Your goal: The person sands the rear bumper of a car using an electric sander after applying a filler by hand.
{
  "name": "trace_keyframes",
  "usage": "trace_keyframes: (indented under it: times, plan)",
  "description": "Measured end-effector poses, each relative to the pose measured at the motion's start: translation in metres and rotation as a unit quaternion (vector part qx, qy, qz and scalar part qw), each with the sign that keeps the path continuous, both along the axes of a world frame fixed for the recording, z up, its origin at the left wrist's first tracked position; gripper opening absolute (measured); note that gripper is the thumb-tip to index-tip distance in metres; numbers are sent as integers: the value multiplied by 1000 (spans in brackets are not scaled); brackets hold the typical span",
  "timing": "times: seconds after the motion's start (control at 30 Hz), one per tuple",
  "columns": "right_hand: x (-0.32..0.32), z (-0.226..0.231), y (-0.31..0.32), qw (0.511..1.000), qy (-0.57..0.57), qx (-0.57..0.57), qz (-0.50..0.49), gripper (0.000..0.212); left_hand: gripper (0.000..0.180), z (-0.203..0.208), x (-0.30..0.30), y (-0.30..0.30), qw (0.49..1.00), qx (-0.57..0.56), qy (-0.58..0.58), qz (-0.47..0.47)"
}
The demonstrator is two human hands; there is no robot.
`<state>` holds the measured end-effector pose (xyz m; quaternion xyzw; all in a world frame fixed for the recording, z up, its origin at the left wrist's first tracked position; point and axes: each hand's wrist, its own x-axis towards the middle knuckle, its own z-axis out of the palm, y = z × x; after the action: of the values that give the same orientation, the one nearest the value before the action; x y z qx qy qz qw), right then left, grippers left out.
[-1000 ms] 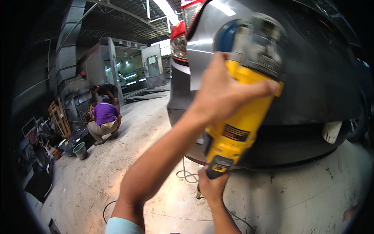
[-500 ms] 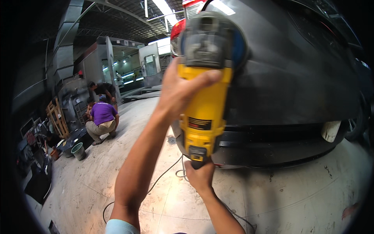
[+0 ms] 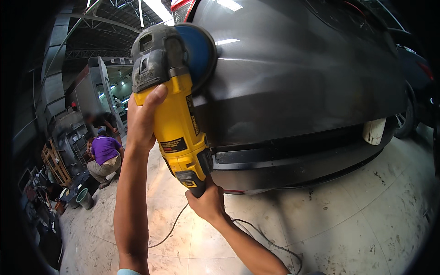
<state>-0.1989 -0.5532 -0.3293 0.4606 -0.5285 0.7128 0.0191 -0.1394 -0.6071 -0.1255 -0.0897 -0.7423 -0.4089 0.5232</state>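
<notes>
A yellow and black power polisher (image 3: 176, 123) tilts slightly to the left, its blue round pad (image 3: 196, 56) against or very close to the dark grey rear panel (image 3: 284, 87) of a car. My left hand (image 3: 144, 117) wraps around the body just below the black head, thumb across the top. My right hand (image 3: 208, 199) grips the lower end, by the cord. The pad's face is turned to the panel, so I cannot tell how firmly it touches. Under the panel runs the car's dark bumper (image 3: 293, 160).
A black cord (image 3: 275, 247) loops over the stained tiled floor (image 3: 330, 224). At left a person in a purple shirt (image 3: 106, 149) crouches beside another person, near a grey-green bucket (image 3: 85, 199) and a wooden rack (image 3: 56, 162). Another dark car (image 3: 415, 68) stands at right.
The polisher has moved left in view with both hands on it and now leans left, showing more of its side and blue pad. The whole view has shifted too.
</notes>
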Motion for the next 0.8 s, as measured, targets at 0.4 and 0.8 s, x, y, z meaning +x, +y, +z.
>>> trace_keyframes:
  times: [0.4,0.8]
  plan:
    - [0,-18,97,973,-193,-126,-2,8,81,-8,-78,136,994,-86,-68,22]
    - [11,-31,74,992,-115,-41,21,23,60,-26,-26,81,999,2,-35,30]
